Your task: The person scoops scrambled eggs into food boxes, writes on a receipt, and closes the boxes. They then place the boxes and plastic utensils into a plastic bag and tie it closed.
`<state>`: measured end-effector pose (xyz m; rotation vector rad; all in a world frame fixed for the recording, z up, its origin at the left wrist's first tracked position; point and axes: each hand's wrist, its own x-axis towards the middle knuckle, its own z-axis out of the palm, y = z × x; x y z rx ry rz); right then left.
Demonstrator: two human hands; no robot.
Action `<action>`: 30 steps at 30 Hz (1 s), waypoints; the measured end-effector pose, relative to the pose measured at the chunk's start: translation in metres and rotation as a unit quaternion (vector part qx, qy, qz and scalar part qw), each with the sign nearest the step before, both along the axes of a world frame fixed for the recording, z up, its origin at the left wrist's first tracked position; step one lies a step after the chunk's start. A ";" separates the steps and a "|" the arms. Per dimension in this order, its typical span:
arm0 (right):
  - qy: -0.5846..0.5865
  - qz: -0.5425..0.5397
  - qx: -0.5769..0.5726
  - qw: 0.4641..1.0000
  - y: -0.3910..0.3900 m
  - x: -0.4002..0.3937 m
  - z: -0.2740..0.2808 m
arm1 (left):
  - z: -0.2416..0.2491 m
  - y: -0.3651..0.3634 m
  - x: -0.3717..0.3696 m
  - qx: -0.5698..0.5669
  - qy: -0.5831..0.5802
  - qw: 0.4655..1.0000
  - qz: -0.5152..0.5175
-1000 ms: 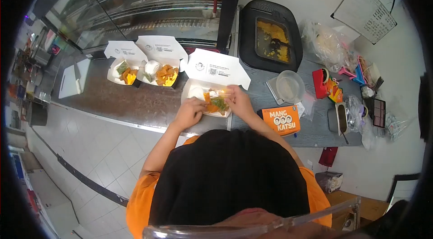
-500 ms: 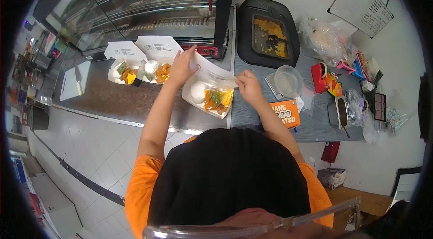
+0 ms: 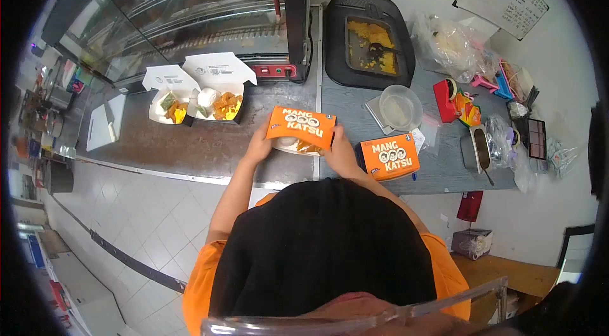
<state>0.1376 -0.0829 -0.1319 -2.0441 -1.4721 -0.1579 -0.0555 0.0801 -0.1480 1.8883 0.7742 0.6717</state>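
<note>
An orange-lidded food box (image 3: 302, 128) sits at the counter's front edge, its lid folded most of the way down. Rice and some fried food still show under the front of the lid. My left hand (image 3: 259, 146) grips the box's left side, and my right hand (image 3: 341, 151) holds its right side. Two open boxes stand to the left: one (image 3: 219, 96) and, beside it, another (image 3: 171, 100), both with rice, greens and orange-yellow food. Right of my right hand lies a closed orange box (image 3: 388, 157).
A glass warming cabinet (image 3: 216, 12) stands behind the boxes. Further right are a black pan (image 3: 406, 51) with yellow food, a round plastic tub (image 3: 401, 108), a red tape dispenser (image 3: 446, 103) and a metal container (image 3: 471, 153). A knife rests on a white board (image 3: 98, 128) at far left.
The near box's lid has swung down over the food, showing its orange printed side. Both hands have moved down to the box's sides. The view has shifted slightly.
</note>
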 end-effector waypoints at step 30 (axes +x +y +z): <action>-0.091 0.338 -0.225 0.909 0.011 0.045 0.011 | 0.037 -0.020 -0.019 0.072 0.192 0.964 -0.168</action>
